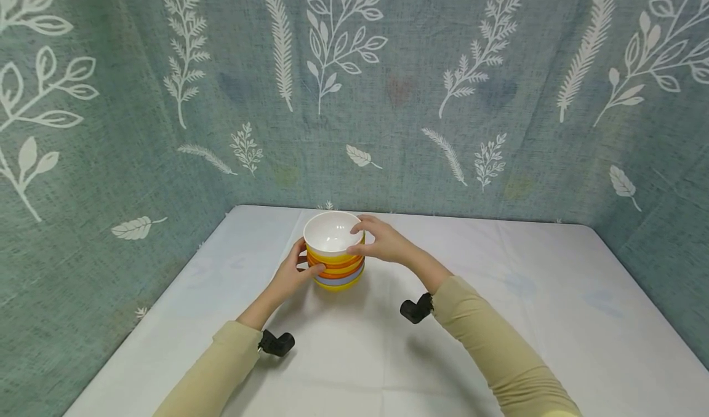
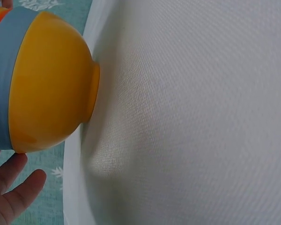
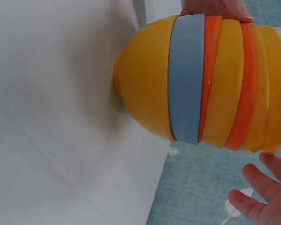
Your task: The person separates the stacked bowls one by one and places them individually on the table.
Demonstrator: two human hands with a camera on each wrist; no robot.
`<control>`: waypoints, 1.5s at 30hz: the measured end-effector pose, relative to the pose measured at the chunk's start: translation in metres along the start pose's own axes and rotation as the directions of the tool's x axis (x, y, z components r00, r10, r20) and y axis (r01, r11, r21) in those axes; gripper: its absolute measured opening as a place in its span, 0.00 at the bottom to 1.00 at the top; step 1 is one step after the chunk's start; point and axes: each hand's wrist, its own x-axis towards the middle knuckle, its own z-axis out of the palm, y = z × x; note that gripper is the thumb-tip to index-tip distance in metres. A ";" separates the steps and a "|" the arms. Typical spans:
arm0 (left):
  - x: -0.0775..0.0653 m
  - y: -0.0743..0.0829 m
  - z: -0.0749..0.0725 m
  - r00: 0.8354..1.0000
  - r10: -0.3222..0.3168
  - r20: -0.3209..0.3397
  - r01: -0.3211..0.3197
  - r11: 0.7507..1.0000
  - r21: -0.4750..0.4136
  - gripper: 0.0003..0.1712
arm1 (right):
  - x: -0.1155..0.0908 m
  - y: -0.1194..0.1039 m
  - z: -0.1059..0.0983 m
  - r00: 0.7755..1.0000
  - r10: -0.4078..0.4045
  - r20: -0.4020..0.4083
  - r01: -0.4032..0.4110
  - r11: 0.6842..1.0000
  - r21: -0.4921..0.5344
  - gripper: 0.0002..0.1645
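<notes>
White table [image 1: 343,343], far-edge bowls [image 1: 340,264], room rightward

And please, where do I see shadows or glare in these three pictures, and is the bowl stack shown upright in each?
Head view: glare spots inside the top bowl, soft shadows beside the sleeves, bowl stack upright; left wrist: the stack sideways, soft shadow on the white cloth by the base; right wrist: also sideways, soft shadow by the base.

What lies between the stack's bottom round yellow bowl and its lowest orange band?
A smooth blue-grey ring-shaped band, clearest in the right wrist view.
</notes>
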 end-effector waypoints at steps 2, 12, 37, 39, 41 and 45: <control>0.000 -0.001 0.000 1.000 -0.001 0.001 0.001 1.000 -0.001 0.43 | 0.001 0.002 0.002 1.000 -0.007 -0.010 0.007 1.000 0.012 0.21; -0.001 0.002 0.000 1.000 -0.002 -0.006 0.002 1.000 0.020 0.43 | 0.002 0.004 0.004 0.995 -0.045 -0.084 0.044 0.999 -0.013 0.19; 0.002 0.001 0.000 1.000 0.010 0.003 -0.010 1.000 0.028 0.42 | -0.014 -0.001 -0.016 0.929 -0.188 -0.318 0.192 0.981 -0.019 0.20; 0.002 0.001 -0.001 1.000 0.009 0.002 -0.009 0.999 0.035 0.42 | -0.019 0.002 -0.020 0.919 -0.192 -0.344 0.199 0.980 -0.015 0.20; 0.002 0.001 -0.001 1.000 0.004 0.002 -0.004 0.999 0.043 0.42 | -0.025 0.006 -0.023 0.910 -0.193 -0.368 0.202 0.979 -0.013 0.19; 0.004 -0.004 -0.001 1.000 -0.012 0.002 0.012 0.999 0.053 0.44 | -0.036 0.017 -0.030 0.897 -0.169 -0.409 0.182 0.983 -0.008 0.19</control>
